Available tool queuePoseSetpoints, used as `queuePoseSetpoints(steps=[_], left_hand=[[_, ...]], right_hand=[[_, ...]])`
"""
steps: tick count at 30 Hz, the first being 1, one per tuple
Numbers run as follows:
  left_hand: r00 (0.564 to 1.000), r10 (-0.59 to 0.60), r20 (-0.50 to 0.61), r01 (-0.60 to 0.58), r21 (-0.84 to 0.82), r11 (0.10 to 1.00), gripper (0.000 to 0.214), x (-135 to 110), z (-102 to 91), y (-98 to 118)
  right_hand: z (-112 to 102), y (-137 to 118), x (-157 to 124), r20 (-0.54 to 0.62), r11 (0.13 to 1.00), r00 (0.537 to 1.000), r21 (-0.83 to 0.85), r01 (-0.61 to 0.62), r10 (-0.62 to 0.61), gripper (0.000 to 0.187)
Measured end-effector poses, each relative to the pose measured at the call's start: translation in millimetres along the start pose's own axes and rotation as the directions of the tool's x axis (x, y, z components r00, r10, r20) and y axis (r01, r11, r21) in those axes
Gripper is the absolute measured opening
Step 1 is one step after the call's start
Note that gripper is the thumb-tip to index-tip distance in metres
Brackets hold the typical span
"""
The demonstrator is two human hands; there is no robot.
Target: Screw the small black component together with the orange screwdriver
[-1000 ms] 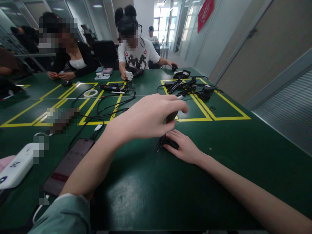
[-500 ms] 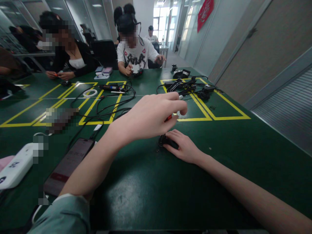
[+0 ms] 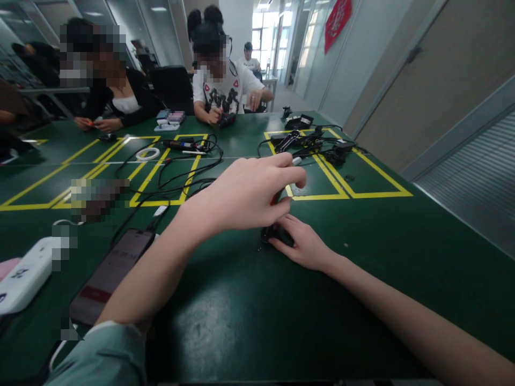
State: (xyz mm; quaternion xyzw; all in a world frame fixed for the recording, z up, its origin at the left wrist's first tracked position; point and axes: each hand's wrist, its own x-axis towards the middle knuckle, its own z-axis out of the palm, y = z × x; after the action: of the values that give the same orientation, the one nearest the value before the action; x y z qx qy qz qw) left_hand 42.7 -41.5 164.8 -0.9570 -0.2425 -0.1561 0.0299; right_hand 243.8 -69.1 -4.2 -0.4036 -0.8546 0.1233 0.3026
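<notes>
My left hand (image 3: 257, 187) is raised over the table's middle, its fingers curled round the red handle (image 3: 277, 197) of an upright tool that looks like a screwdriver. Its lower end is hidden behind the hand. Just below, my right hand (image 3: 301, 238) rests on the table, closed on a black device (image 3: 284, 236) with a rounded end, pressing it against the surface. The tool stands above this device; whether its tip touches cannot be seen. A few tiny specks, perhaps screws (image 3: 259, 249), lie beside the rounded end.
On the green table (image 3: 225, 321), a phone (image 3: 116, 273) with a cable and a white power strip (image 3: 32, 273) lie at left. Black cables (image 3: 189, 171) and a white ring (image 3: 147, 154) lie farther back. Tangled black gear (image 3: 309, 142) sits back right. Two people (image 3: 229, 86) work opposite.
My left fingers have turned and closed in slightly round the red handle. My right hand and the black device stay in place. The co-worker opposite has lowered one hand.
</notes>
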Motion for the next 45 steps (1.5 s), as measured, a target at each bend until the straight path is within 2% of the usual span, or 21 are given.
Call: queuePoseSetpoints(steps=[4,11,17,20,27,34,45], left_hand=[[1.000,-0.011,0.005,0.011,0.004,1.000,0.028,-1.0,-0.5,0.8],[0.998,-0.024,-0.062,0.027,0.041,0.999,0.027,1.4,4.3,-3.1],[0.996,-0.079,-0.036,0.082,0.076,0.994,0.026,2.4,2.9,-1.5],[0.997,-0.067,-0.035,0.070,0.078,0.995,0.025,0.7,2.3,-1.3],[0.999,-0.021,-0.032,0.022,0.045,0.999,0.023,0.7,2.8,-2.5],[0.999,0.048,-0.021,-0.049,-0.009,0.999,0.024,1.9,3.6,-2.1],[0.993,0.097,-0.063,-0.104,-0.111,0.988,0.025,2.9,5.4,-5.6]], right_hand=[[0.2,0.0,-0.5,0.014,1.000,1.000,-0.010,-0.018,0.019,0.040],[1.4,1.5,-0.8,0.004,1.000,1.000,-0.010,0.006,-0.006,0.046],[0.7,1.1,-0.6,0.004,1.000,1.000,0.007,0.012,-0.012,0.042],[-0.2,0.4,-0.3,0.013,1.000,1.000,0.011,0.010,-0.010,0.041],[0.6,-0.9,-0.7,0.017,1.000,1.000,0.002,-0.005,0.005,0.051],[-0.9,-0.1,0.2,0.049,1.000,0.998,-0.007,0.029,-0.029,0.035],[0.1,2.5,-0.2,0.035,0.999,0.999,0.033,0.033,-0.034,0.023]])
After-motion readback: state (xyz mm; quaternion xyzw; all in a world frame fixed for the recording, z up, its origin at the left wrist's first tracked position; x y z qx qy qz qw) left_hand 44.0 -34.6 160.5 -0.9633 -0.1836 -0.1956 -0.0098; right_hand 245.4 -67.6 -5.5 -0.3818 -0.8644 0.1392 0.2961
